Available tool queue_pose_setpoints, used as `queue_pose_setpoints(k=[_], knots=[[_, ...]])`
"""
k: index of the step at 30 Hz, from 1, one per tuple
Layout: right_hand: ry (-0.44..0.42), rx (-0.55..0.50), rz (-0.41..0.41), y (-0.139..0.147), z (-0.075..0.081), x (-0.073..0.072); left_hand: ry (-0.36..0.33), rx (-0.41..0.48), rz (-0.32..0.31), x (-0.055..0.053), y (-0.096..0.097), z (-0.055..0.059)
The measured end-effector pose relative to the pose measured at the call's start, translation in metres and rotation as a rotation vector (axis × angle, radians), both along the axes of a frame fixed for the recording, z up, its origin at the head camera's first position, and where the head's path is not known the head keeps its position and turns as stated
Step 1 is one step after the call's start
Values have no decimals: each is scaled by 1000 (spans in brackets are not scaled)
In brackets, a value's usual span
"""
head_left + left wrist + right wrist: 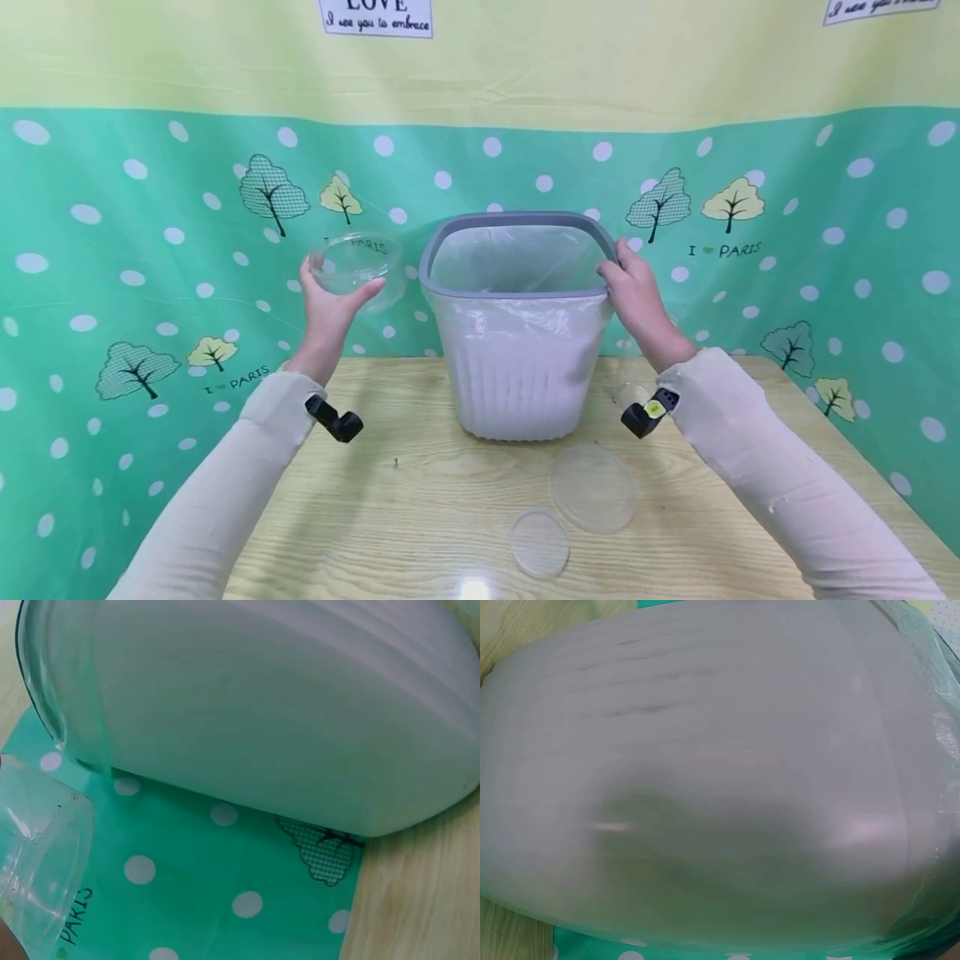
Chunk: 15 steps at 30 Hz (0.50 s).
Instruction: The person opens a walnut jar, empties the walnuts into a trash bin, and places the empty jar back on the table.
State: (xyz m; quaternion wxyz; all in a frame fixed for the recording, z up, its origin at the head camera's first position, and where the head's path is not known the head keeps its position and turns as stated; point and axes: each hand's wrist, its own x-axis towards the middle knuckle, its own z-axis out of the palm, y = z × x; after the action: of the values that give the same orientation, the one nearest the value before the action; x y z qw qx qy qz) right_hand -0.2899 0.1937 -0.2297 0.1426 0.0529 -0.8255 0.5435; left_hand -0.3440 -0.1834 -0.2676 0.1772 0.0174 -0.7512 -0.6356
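Note:
My left hand (330, 315) holds a clear round plastic container (358, 265) in the air, thumb on its near side and fingers round its left. The container (45, 855) shows at the left edge of the left wrist view. To its right stands a white trash can (525, 367) with a grey rim (517, 295) and a thin plastic liner (517, 254) inside, folded out over the top. My right hand (637, 296) grips the rim at the right corner. The can's ribbed side (727, 742) fills most of the right wrist view.
On the wooden table (375, 517) in front of the can lie a larger clear round lid (594, 490) and a smaller one (539, 544). Another clear container (632, 392) is partly hidden by my right arm. A green dotted curtain (150, 275) hangs behind and at the sides.

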Motion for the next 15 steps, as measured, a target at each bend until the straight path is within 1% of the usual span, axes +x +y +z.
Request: queue_pose_setpoints(k=[4,9,15], knots=[[-9,-11,0,-1,0,-1,10,2,3,2,-4,-15],[-1,-14,-1,-1,-2,-2,-8,-17,7,5,-6,-35],[8,-8,-9,-1,-2,-1,-23,-36,6,11,-8,-58]])
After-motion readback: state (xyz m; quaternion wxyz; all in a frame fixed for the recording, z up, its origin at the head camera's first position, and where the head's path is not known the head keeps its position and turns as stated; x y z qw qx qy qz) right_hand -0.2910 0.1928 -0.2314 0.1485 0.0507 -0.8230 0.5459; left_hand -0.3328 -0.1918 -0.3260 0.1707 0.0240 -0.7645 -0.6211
